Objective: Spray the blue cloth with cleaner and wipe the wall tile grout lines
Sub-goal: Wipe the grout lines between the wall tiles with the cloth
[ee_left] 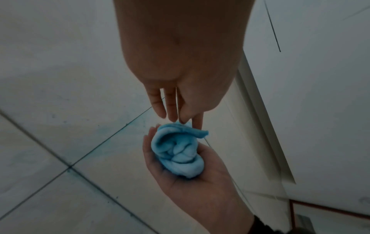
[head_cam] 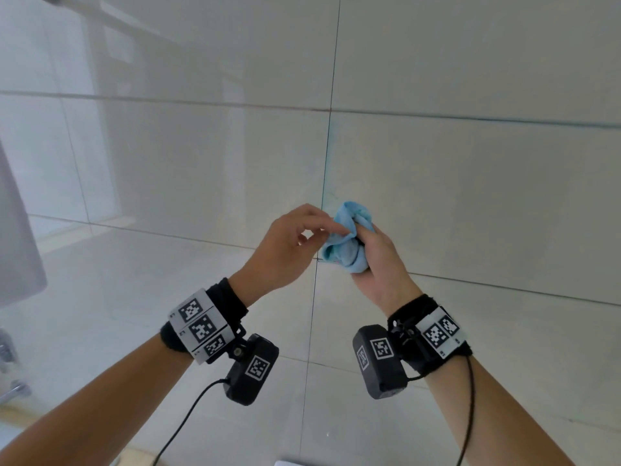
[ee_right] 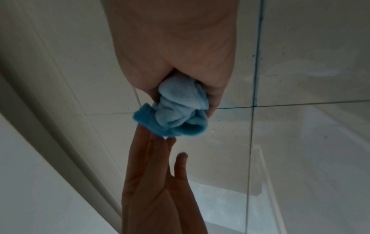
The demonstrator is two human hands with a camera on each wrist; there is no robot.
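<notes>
The blue cloth (head_cam: 346, 250) is bunched into a ball in front of the white tiled wall (head_cam: 470, 196). My right hand (head_cam: 366, 245) grips it, palm cupped, with a finger curled over the top. In the left wrist view the blue cloth (ee_left: 176, 152) lies in that palm. My left hand (head_cam: 331, 230) reaches in from the left, and its fairly straight fingertips (ee_right: 158, 139) touch the cloth's (ee_right: 178, 110) loose edge, the thumb apart. A vertical grout line (head_cam: 326, 163), tinted blue, runs just behind the cloth and crosses a horizontal one (head_cam: 470, 118).
A metal rail (head_cam: 100, 15) slants across the top left. A grey hanging cloth (head_cam: 16, 247) is at the left edge, with metal tap fittings (head_cam: 13, 388) below it. A pale frame edge (ee_left: 260, 110) runs beside the tiles.
</notes>
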